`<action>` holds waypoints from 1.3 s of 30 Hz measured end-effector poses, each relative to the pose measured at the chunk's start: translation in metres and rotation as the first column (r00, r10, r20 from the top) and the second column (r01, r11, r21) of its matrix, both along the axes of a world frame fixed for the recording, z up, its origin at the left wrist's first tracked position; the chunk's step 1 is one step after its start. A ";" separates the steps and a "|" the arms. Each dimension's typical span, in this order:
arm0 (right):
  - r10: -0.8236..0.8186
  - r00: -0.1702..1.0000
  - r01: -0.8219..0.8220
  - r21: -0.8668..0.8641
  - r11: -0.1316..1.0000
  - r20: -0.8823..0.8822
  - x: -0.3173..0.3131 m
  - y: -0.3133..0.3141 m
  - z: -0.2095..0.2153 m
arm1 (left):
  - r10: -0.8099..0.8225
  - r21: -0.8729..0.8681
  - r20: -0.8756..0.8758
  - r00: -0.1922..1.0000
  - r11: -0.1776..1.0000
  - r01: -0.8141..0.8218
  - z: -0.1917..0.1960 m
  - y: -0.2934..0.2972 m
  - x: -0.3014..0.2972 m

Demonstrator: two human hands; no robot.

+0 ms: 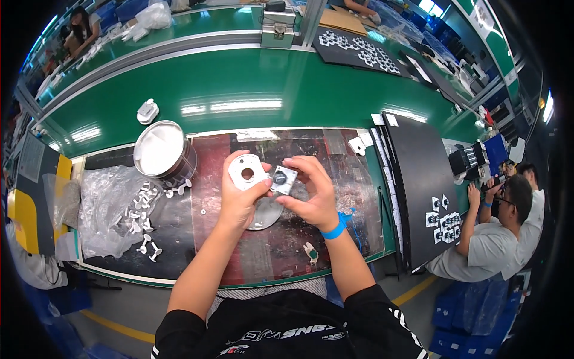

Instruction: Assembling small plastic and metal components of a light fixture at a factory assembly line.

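My left hand [237,202] grips a round white housing [256,167] with a large hole in its middle, fingers behind it and thumb across the front. Facing it, my right hand [314,194] pinches a small square white lens module [285,179] with a dark round centre by its edges. The two parts are close together over the bench; whether they touch I cannot tell. Beneath my hands lies a round grey disc [265,216], partly hidden by them. A blue wrist strap [336,231] with a coiled cord sits on my right wrist.
An open can [187,164] stands left of my hands, beside a clear plastic bag [107,209] and several white plastic pieces [142,202]. At right are stacked black boards [421,173] bearing several lens modules [445,227]. Another person [499,239] works beyond them. A metal box [278,33] stands behind.
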State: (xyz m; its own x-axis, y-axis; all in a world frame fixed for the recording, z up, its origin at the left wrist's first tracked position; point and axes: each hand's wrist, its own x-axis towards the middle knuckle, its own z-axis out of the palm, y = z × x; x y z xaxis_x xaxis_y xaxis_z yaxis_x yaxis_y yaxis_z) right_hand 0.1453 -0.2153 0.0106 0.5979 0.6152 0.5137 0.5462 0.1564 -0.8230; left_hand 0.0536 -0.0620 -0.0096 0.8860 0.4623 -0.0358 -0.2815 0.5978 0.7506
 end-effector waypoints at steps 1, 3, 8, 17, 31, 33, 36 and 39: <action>0.079 0.996 -0.078 0.015 0.997 -0.033 0.004 -0.006 -0.005 | -0.007 -0.047 -0.016 1.000 0.999 0.007 0.003 -0.005 0.003; 0.099 0.994 -0.098 0.023 0.995 -0.048 0.006 -0.005 -0.012 | 0.022 -0.069 -0.011 1.000 0.997 -0.023 0.003 -0.009 0.003; 0.084 0.952 -0.029 0.185 0.982 -0.295 -0.009 0.017 -0.022 | 0.106 -0.018 -0.066 0.992 0.994 -0.107 -0.001 -0.007 -0.004; 0.200 0.868 0.007 0.414 0.910 -0.454 -0.002 0.003 -0.017 | -0.134 -0.084 -0.007 0.991 0.988 0.133 0.015 -0.012 -0.004; -0.111 0.991 0.105 0.083 0.991 0.071 0.008 -0.011 -0.002 | -0.229 0.020 -0.028 0.973 0.973 0.230 0.014 -0.011 0.001; -0.182 0.920 0.199 -0.013 0.980 0.347 0.005 -0.009 0.007 | -0.234 0.035 -0.083 0.969 0.971 0.238 0.016 -0.010 0.000; -0.115 0.865 0.163 -0.056 0.985 0.489 0.005 -0.006 0.009 | -0.225 0.140 -0.133 0.965 0.960 0.243 0.006 -0.005 -0.003; -0.089 0.848 0.141 -0.062 0.988 0.522 0.003 -0.004 0.011 | -0.192 0.197 -0.125 0.973 0.957 0.214 0.003 -0.006 -0.002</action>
